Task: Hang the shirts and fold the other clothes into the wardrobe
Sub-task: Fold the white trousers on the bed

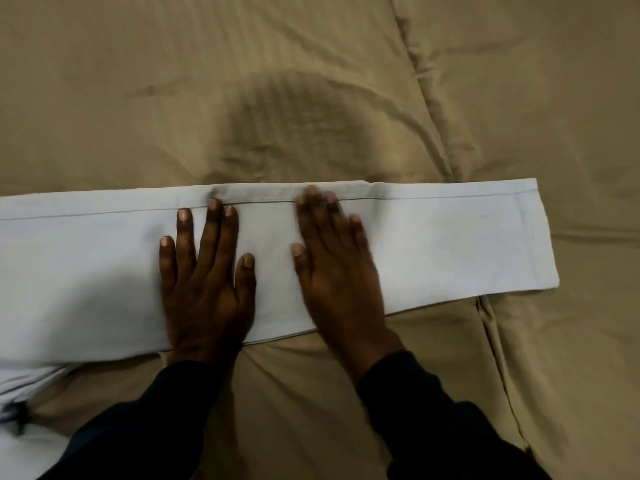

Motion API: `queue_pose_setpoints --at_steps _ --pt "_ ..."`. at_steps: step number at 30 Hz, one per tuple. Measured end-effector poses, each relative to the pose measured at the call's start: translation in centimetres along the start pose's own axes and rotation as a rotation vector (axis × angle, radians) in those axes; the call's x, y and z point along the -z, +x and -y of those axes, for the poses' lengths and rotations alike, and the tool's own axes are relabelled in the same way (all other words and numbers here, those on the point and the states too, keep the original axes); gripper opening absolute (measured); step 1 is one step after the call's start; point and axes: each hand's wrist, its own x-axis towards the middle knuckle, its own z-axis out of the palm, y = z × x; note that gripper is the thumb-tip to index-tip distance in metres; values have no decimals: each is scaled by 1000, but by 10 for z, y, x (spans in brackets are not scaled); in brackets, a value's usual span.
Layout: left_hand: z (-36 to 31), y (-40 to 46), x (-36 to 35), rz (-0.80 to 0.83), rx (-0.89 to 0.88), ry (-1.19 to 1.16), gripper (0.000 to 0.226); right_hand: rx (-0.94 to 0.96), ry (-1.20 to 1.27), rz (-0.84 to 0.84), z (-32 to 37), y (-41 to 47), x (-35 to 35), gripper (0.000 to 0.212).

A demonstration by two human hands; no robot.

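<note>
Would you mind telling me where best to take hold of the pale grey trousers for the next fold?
Probably at the hemmed cuff end, coming from the right: the pale grey trousers lie flat on the tan bedsheet, and that free edge is clear of both hands.

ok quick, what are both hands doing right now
Left hand: open, fingers straight, pressing flat on the pale trousers.
Right hand: open, flat on the same trousers, holding nothing.

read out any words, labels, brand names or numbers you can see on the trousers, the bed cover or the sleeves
None: no word, label, brand, number or sign is readable anywhere in the view.
The pale trousers show only stitching and a hem.
The tan bed cover shows only a woven stripe.
The left hand and the blurred right hand press flat on the trousers.
</note>
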Motion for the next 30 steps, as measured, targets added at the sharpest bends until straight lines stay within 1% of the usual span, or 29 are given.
queue_pose_setpoints --at_steps 2,5,6,9,12,13,14,17,18,20,21,22,23,24,25,27,29,30 --pt "-1 0 0 -17 2 -10 59 -103 -21 -57 -28 -4 7 55" --pt "-1 -1 0 -34 -2 -27 59 -417 -65 -130 -89 -8 23 54" --pt "0 -1 -1 -34 -5 -25 59 -479 -87 -126 -109 -11 30 55" --pt "1 -1 -3 -11 -5 -13 60 -512 -171 -73 -138 -16 44 57" --pt "2 -2 -4 -4 2 -19 61 -582 -145 -97 -109 -5 44 62" --pt "3 -2 -4 2 1 -19 60 -587 -109 -120 -89 -1 40 62" --pt "2 -1 -3 5 -5 -21 60 -551 -58 -144 -66 2 35 62" --pt "1 4 7 26 0 -37 59 -290 80 -154 21 -1 10 54" --pt "1 5 11 43 -7 -81 58 -204 108 -148 47 -6 3 52" --pt "8 5 25 63 -15 -311 52 -90 161 -182 87 -8 -3 45" --pt "18 8 36 43 -2 -446 47 -70 186 -197 100 -3 -2 42" --pt "38 10 47 -13 27 -516 42 -74 213 -179 111 5 0 40" --pt "59 14 57 -72 75 -499 39 -105 247 -138 117 16 3 39" --pt "82 19 65 -109 133 -423 39 -149 290 -85 117 28 4 39" --pt "107 26 75 -115 185 -345 40 -183 320 -41 118 41 4 39" --pt "145 40 86 -6 243 -299 47 -185 285 37 112 64 6 37" --pt "163 52 88 161 311 -316 54 -206 265 78 101 80 17 26" --pt "169 57 89 210 341 -318 53 -226 236 98 94 85 22 22"
